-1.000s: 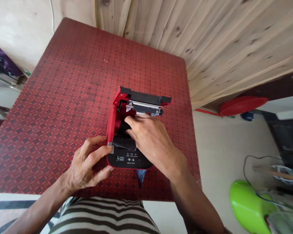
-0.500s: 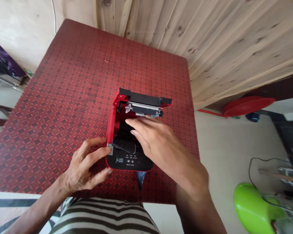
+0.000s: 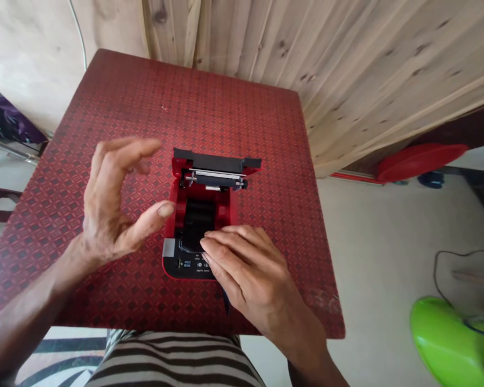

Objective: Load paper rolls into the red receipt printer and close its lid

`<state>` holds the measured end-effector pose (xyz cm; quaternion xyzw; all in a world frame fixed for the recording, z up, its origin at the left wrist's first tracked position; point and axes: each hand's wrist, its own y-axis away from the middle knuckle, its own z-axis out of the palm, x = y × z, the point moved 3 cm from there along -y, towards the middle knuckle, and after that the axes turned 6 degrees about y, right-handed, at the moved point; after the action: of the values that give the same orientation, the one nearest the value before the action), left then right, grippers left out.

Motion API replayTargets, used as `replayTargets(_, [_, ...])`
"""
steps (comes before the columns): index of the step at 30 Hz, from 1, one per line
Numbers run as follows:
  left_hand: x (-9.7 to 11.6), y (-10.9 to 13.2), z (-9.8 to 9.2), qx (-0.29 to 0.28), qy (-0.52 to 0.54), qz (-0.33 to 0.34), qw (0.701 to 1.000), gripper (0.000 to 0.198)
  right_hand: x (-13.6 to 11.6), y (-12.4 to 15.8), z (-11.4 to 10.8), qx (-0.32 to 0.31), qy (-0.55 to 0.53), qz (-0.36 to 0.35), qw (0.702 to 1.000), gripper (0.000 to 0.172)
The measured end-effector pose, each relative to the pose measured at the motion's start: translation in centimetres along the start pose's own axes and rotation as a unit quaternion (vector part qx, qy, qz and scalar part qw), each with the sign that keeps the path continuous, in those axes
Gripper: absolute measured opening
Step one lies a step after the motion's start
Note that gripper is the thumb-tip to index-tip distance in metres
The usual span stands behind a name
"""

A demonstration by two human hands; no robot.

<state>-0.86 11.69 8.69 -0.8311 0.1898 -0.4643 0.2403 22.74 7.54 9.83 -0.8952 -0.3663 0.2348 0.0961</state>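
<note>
A red and black label printer [image 3: 170,263] sits on the table with its lid [image 3: 215,162] raised at the back. Inside its red compartment lies a black roll [image 3: 199,212], and a black strip [image 3: 190,242] runs from it over the front panel. My right hand [image 3: 250,266] covers the panel's right side. Its fingers are together, with the fingertips at the strip's right edge; the thumb is mostly hidden. To the left of the printer, my left hand [image 3: 115,199] is raised, fingers and thumb apart, holding nothing.
The table [image 3: 116,107] has a red patterned cover and stands against a wood-plank wall [image 3: 266,43]. A dark piece hangs below the printer's front edge. On the floor to the right are a green plastic object [image 3: 439,338] and a red basin [image 3: 421,161].
My left hand has let go of the printer's left front corner and moved up and left, opening. My right hand has drawn back from the compartment to the strip's front end.
</note>
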Motion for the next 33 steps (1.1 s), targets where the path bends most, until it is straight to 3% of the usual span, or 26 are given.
replayTargets(3, [0.9,-2.6,1.3,-0.069,0.001,0.076,0.995,0.071,-0.6,0.6,-0.2,0.026,0.04,-0.003,0.999,0.018])
replayTargets(5, [1.6,-2.9,1.9,-0.112,0.003,0.084,0.99,0.071,-1.0,0.9,-0.3,0.037,0.059,0.0,0.998,0.022])
replayTargets(9, [2.7,-0.6,1.7,-0.121,-0.004,0.075,0.99,0.078,-1.6,1.5,-0.2,0.057,0.076,-0.005,0.995,0.024])
replayTargets(13, [3.2,3.1,2.0,-0.159,-0.064,0.122,0.978,0.072,-1.9,1.7,0.0,0.085,0.092,-0.031,0.992,0.021])
replayTargets(18, [3.0,5.5,2.8,-0.155,-0.096,0.168,0.969,0.071,-1.9,1.9,0.4,0.089,0.096,-0.03,0.991,0.021])
replayTargets(29, [2.6,6.1,3.6,-0.124,-0.113,0.168,0.971,0.067,-1.1,2.1,0.8,0.083,0.072,-0.012,0.994,0.024])
replayTargets(33, [2.5,6.1,3.7,-0.129,-0.114,0.167,0.971,0.067,-1.0,1.9,0.1,0.107,0.055,-0.001,0.993,0.022])
